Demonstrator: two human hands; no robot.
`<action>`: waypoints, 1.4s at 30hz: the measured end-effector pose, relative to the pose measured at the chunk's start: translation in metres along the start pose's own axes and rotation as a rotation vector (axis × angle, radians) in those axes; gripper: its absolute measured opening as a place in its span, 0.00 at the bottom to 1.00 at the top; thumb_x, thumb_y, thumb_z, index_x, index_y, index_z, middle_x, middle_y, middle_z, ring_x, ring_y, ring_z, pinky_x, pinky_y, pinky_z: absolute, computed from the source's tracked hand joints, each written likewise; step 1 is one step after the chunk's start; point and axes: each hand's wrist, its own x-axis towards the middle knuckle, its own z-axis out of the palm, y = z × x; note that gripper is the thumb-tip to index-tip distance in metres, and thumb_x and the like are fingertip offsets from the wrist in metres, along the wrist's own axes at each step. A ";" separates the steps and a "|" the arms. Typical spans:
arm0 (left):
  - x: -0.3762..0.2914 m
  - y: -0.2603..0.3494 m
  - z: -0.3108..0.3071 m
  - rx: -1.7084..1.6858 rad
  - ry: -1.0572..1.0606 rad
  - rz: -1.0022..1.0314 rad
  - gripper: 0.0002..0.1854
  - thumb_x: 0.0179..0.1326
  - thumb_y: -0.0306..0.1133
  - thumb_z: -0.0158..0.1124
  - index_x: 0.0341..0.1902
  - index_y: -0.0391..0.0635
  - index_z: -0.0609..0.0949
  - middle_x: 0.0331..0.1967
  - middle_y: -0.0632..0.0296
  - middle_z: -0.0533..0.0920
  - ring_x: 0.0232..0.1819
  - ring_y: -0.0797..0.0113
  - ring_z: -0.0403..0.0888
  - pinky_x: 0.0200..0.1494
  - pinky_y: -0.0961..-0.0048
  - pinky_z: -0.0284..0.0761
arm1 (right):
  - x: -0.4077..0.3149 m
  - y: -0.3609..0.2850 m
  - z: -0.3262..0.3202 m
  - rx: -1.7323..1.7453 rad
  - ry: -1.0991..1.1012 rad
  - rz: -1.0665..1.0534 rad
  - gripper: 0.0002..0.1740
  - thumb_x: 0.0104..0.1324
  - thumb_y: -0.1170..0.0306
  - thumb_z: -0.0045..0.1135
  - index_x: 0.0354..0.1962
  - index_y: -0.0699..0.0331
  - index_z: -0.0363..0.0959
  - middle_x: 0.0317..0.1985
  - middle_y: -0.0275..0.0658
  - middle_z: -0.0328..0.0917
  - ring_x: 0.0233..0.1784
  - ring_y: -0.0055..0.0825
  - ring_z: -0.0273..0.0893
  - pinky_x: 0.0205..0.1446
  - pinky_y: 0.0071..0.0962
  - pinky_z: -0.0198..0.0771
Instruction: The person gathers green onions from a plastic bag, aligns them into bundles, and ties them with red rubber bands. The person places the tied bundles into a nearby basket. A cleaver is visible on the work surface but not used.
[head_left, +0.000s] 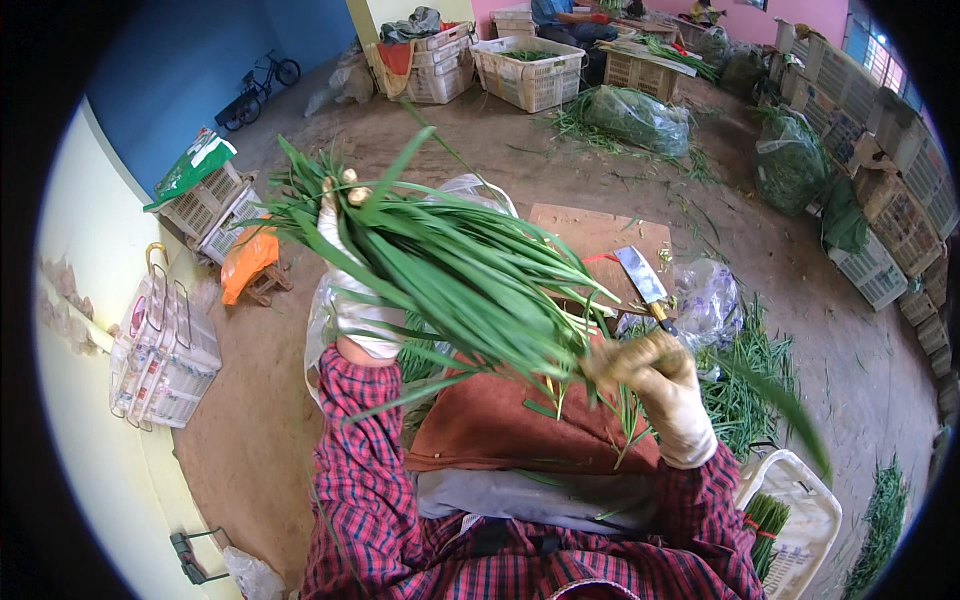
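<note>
A thick bunch of long green leafy stalks, likely garlic chives (450, 262), lies slanted across my lap area. My left hand (343, 255), in a white glove, grips it at the leafy upper-left part, fingertips showing over the leaves. At the pale stem ends, my right hand (660, 379), in a soiled glove, is closed and blurred by motion. A loose leaf (784, 412) trails from it to the lower right. Beneath the bunch is a reddish-brown cloth (525, 427) over my lap. A cleaver (643, 276) rests on a wooden board (600, 232) just ahead.
Cut leaves (750, 382) and a clear plastic bag (705, 300) lie right of the board. A white basket (817, 517) at lower right holds tied bundles (766, 517). Stacked crates (169, 352) stand left; more crates (900, 187) line the right. A person (574, 22) sits far back.
</note>
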 end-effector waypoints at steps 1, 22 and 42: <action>0.010 0.012 -0.010 -0.003 -0.042 -0.051 0.18 0.73 0.47 0.54 0.50 0.46 0.82 0.27 0.69 0.78 0.32 0.70 0.78 0.38 0.64 0.79 | -0.014 0.005 -0.015 0.154 -0.046 0.094 0.09 0.61 0.70 0.62 0.32 0.71 0.79 0.34 0.47 0.84 0.40 0.36 0.83 0.55 0.39 0.75; -0.008 0.026 0.014 -0.134 -0.150 -0.062 0.16 0.74 0.45 0.51 0.47 0.49 0.81 0.31 0.69 0.81 0.33 0.69 0.79 0.40 0.67 0.79 | 0.013 0.035 -0.019 -0.181 0.235 0.342 0.11 0.72 0.67 0.54 0.40 0.66 0.79 0.28 0.29 0.78 0.27 0.12 0.73 0.31 0.15 0.70; -0.121 -0.081 0.091 1.381 -1.587 0.403 0.14 0.48 0.40 0.60 0.41 0.55 0.81 0.28 0.71 0.75 0.33 0.67 0.76 0.36 0.68 0.67 | 0.029 0.048 0.029 0.659 -0.110 0.648 0.43 0.64 0.41 0.54 0.66 0.62 0.63 0.60 0.41 0.75 0.61 0.32 0.75 0.66 0.34 0.69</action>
